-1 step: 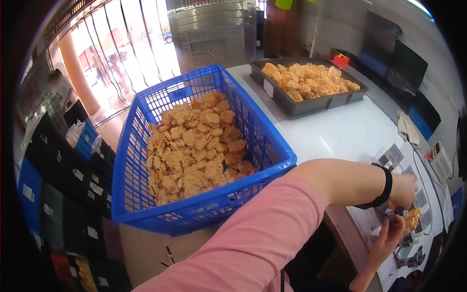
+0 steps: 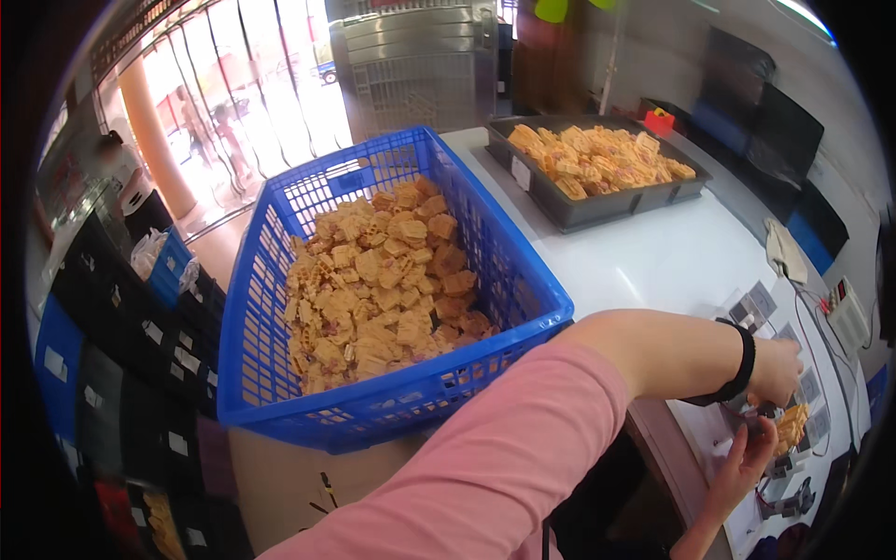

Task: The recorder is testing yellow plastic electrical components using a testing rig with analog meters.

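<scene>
My left arm, in a pink sleeve with a black band at the wrist, reaches across to the bench on the right. There my left hand is bent downward with its fingers curled, and what they grip is hidden. Just below it is my right hand, its thumb and fingers closed around a small dark part whose kind I cannot make out. Right beside the fingertips sits a ridged yellow-orange plastic piece; I cannot tell whether either hand touches it.
A blue slatted crate full of yellow-orange plastic pieces stands left of my arm. Farther back on the white table, a dark tray holds more. Grey fixtures, cables and a white control box line the right side.
The whole view has shifted slightly, with the crate and tray a little lower and farther right. Both hands stay close together in nearly the same place.
</scene>
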Available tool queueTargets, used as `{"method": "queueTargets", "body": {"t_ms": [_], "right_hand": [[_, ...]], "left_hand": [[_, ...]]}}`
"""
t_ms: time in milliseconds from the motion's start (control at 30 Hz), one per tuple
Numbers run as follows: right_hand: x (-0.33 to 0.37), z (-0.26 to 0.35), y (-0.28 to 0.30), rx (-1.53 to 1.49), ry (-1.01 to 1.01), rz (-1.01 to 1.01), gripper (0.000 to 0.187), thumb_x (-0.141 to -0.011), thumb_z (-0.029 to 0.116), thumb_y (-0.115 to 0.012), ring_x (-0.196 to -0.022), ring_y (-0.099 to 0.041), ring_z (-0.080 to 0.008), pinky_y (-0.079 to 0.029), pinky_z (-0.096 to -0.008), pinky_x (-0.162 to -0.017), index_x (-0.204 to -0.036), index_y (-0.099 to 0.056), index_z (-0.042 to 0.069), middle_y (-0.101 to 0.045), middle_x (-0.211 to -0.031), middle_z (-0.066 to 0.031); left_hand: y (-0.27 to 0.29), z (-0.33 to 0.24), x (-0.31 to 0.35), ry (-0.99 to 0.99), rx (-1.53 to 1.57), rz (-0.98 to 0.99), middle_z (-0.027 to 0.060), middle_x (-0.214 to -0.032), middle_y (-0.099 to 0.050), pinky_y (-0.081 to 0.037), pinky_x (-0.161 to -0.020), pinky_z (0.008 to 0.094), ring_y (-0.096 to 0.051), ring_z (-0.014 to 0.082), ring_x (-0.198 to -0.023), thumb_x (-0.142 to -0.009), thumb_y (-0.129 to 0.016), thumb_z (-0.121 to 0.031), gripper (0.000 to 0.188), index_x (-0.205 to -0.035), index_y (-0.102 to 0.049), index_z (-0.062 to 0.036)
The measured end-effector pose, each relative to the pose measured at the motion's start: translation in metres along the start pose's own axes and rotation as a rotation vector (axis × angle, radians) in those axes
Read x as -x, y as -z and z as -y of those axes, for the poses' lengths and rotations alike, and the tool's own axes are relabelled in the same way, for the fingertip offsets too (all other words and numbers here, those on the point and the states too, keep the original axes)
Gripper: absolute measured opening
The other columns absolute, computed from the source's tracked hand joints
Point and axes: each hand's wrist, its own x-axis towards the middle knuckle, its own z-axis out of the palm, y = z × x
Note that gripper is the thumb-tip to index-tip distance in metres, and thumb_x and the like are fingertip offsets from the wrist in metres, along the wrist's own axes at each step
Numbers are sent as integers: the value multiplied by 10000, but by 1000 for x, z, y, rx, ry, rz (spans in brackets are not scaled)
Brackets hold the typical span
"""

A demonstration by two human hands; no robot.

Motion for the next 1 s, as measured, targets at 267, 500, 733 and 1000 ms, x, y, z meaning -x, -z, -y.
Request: {"method": "queueTargets", "body": {"t_ms": [267,500,733,1000], "right_hand": [[-10,-10,5,109,-6,71,366,-1022,150,-565,-1170,-519,-200,-383,-315,-1035,-1359,-502,22,-532,-1328,-115],[-1,27,-6,263,180,-47,427,-943,157,-704,-977,-621,-306,-553,-401,-775,-1296,-562,-36,-612,-1188,-178],[-4,71,-13,759,698,-180,370,-971,202,-657,-1187,-539,-407,-395,-508,-1083,-1223,-560,-51,-564,-1258,-185],[35,131,-35,128,683,420,697,-986,496,-585,-1158,-542,-321,-450,-444,-982,-1389,-385,-36,-512,-1338,-198]], "left_hand": [[40,33,8,207,117,-266,-46,-1021,-709,-497,-815,405,-599,219,-1100,-746,-767,-381,223,-943,-778,-277],[89,-20,140,308,528,-426,36,-1000,-660,-491,-824,384,-554,279,-1065,-707,-762,-258,241,-937,-743,-191],[116,-73,255,460,860,-468,101,-1025,-604,-484,-853,432,-519,345,-1087,-682,-755,-85,334,-992,-635,-107],[121,-98,254,427,1208,-573,161,-1092,-555,-474,-891,402,-533,357,-1074,-690,-719,-29,354,-1033,-634,-51]]}}
